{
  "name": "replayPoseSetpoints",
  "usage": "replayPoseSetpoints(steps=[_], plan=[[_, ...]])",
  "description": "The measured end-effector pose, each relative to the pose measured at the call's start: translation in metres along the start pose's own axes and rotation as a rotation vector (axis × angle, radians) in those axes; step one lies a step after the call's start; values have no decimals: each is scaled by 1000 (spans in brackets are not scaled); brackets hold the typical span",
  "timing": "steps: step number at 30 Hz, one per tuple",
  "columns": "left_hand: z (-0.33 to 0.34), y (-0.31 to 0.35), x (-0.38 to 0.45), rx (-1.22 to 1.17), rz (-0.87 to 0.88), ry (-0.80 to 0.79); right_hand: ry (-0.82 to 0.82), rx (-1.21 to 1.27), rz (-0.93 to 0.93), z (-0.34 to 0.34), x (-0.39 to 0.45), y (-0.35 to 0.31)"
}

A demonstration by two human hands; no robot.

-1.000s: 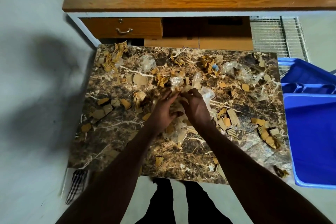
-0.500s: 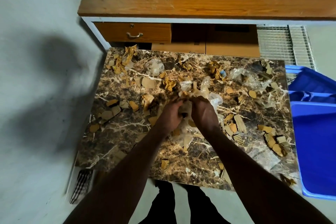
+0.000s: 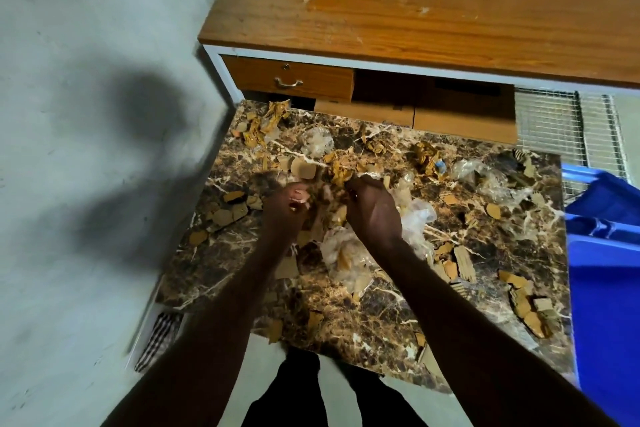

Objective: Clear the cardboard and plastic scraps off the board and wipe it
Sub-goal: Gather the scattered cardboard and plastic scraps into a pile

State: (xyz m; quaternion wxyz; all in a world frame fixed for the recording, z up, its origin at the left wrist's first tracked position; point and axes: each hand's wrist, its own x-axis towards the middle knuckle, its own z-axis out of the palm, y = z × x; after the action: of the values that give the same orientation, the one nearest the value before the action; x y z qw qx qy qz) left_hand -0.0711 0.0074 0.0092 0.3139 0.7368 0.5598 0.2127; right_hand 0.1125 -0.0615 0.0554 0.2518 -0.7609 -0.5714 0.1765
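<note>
Right now your left hand (image 3: pixel 289 206) and right hand (image 3: pixel 372 208) clutch gathered scraps (image 3: pixel 329 201) mid-board (image 3: pixel 485 253); carry them next to the blue bin (image 3: pixel 609 288).

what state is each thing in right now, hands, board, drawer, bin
left hand: fingers curled, gripping scraps
right hand: curled round scraps
board: still littered, unwiped
drawer: closed
blue bin: open-topped, beside the board; contents not visible
checked cloth: lying unused under the board's edge

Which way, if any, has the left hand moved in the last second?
Yes. The left hand has shifted left on the board, from right of the round cardboard piece to just below it.
</note>
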Motion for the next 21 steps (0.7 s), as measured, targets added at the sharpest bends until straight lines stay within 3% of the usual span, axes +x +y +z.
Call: replayPoseSetpoints(steps=[6, 14, 21], plan=[[-19, -39, 19, 127, -10, -124, -228, 173, 68, 55, 23, -39], [-12, -53, 39, -134, -51, -406, -401, -14, 200, 138, 43, -47], [-23, -59, 66, -212, -94, -433, -221, 6, 258, 121, 59, -55]])
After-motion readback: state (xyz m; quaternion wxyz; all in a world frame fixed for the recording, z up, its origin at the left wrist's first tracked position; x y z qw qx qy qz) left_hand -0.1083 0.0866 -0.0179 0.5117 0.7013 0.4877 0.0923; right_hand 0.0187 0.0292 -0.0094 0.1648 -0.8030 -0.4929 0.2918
